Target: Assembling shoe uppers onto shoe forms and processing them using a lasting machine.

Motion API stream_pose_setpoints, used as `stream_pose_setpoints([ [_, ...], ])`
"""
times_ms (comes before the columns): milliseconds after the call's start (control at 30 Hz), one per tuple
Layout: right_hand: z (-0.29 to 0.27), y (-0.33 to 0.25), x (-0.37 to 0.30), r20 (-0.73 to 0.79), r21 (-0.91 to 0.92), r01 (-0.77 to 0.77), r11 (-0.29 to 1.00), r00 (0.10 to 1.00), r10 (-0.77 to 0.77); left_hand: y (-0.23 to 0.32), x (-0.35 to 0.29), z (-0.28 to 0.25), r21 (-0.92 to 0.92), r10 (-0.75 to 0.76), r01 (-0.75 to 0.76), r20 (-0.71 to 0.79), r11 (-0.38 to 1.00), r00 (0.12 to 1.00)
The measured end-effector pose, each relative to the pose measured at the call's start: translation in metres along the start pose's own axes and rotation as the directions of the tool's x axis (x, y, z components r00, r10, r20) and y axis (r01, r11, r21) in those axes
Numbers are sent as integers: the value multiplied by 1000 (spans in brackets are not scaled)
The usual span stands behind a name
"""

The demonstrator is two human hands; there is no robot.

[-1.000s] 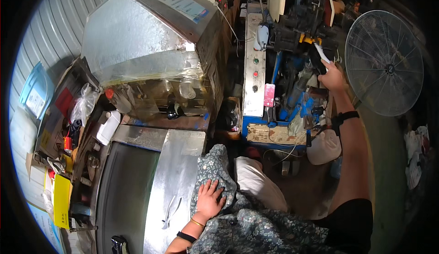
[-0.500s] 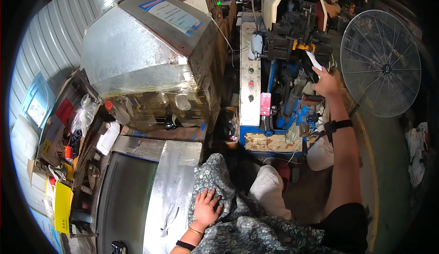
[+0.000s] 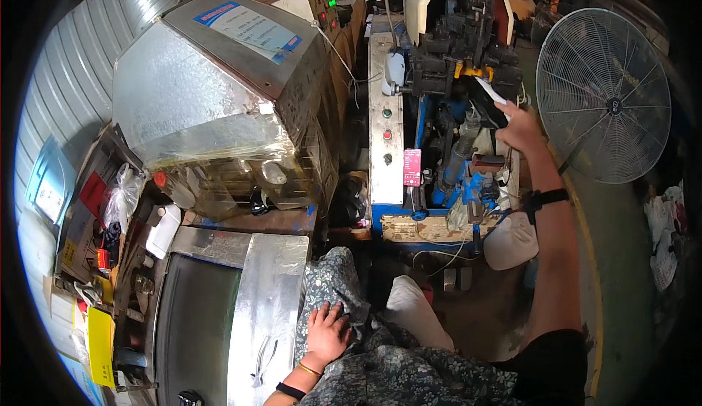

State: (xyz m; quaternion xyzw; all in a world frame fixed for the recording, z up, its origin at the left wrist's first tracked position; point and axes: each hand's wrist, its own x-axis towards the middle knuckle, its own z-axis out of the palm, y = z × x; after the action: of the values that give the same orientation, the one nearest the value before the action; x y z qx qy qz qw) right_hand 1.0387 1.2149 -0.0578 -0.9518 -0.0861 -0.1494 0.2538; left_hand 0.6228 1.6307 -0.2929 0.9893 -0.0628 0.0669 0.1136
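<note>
Out to the far right, my right hand is closed on the near end of what looks like a black-and-white shoe. Its far end is up against the dark machine head, beside a yellow part; the fingers partly cover it. My left hand lies flat with fingers spread on the dark flowered apron over my lap, and nothing is in it. Close to it, silver pliers rest on the shiny metal plate.
A panel with buttons and a pink-screened phone stand left of the machine. The large fan is right of my arm. A metal hood fills the left, above a dark conveyor belt. A white bottle lies beside it.
My right hand has turned slightly, and more of the shoe's dark side shows now. The whole view has shifted a little. My left hand stays on the apron.
</note>
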Motion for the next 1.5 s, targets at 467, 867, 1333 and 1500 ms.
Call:
stream_pose_setpoints([
  [467, 38, 32, -13, -135, 203, -65, 977, 986, 93, 2, 5, 1, 2, -2, 2, 23, 1000, 1000],
  [867, 15, 26, -3, -64, 77, 106, 991, 993, -101, 15, 31, 9, 6, 82, -84, 158, 996, 984],
  [1333, 29, -14, -13, 52, -246, 198, 949, 980, -192, 16, 34, 13, -71, 161, -152, 156, 986, 975],
  [1500, 97, -12, -49, -260, -467, 94, 879, 936, -238, 11, 23, 10, -58, 130, -124, 113, 991, 985],
])
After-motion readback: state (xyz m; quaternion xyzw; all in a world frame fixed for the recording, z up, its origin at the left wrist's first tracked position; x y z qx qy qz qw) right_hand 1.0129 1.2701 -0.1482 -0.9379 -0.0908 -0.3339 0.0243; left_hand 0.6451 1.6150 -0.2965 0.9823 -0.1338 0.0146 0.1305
